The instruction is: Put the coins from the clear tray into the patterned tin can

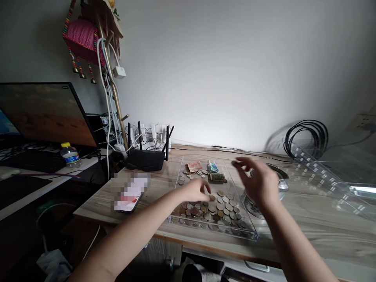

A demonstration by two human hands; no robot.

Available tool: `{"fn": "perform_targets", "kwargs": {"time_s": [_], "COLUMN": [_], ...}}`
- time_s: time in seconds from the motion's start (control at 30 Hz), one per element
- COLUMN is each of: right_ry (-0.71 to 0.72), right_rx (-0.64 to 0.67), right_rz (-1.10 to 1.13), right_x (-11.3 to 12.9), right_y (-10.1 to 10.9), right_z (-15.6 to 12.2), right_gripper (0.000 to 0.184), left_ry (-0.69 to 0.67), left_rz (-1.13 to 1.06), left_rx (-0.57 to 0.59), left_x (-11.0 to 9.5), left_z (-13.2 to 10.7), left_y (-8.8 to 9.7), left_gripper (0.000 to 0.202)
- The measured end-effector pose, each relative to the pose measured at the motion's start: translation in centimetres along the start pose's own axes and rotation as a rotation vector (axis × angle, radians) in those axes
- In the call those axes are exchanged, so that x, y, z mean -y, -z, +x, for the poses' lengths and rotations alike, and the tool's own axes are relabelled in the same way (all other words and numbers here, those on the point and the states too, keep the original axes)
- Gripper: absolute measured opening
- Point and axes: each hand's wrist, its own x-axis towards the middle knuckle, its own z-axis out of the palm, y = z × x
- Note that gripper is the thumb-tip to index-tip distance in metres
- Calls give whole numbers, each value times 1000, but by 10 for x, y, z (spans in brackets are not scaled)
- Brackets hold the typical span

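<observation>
Two bare hands, mine. Left hand (pixel 197 190): fingers curled, tips at a brass-coloured coin (pixel 212 198); whether this grip is closed on it, I cannot tell. Clear rectangular plastic tray (pixel 255 235) on wood-grain counter (pixel 160 182): many round metal coins (pixel 226 212), three creased paper banknotes (pixel 216 177). Right hand (pixel 261 180): narrow grip pinching a dark coin (pixel 234 163), blurred. Shiny rounded metal vessel (pixel 252 206), partly hidden.
</observation>
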Motion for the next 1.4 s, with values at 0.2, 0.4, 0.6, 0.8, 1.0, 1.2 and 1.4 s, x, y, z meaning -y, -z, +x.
{"fn": "perform_targets", "kwargs": {"time_s": [0.2, 0.4, 0.6, 0.8, 1.0, 1.2, 1.4], "right_ry": [-403, -478, -462, -391, -363, -417, -263], "right_rx": [-113, 254, 291, 300, 355, 456, 244], "right_rz": [-243, -133, -176, -163, -54, 153, 49], "right_x": [-60, -92, -85, -80, -81, -87, -69], "right_y": [47, 50, 49, 48, 46, 48, 46], "right_z": [18, 20, 21, 22, 23, 25, 21], "right_gripper": [24, 24, 30, 26, 26, 31, 26], "left_ry": [-101, -73, -75, -9, -32, -24, -36], "left_rz": [313, 403, 462, 434, 437, 404, 295], "left_rx": [255, 304, 177, 138, 63, 62, 7], "left_x": [-10, -12, -3, 4, 6, 4, 6], "left_z": [-10, -7, -1, 1, 3, 2, 5], "left_y": [-3, -5, -9, -7, -6, -6, -6], "left_gripper": [40, 27, 22, 22, 25, 22, 22]}}
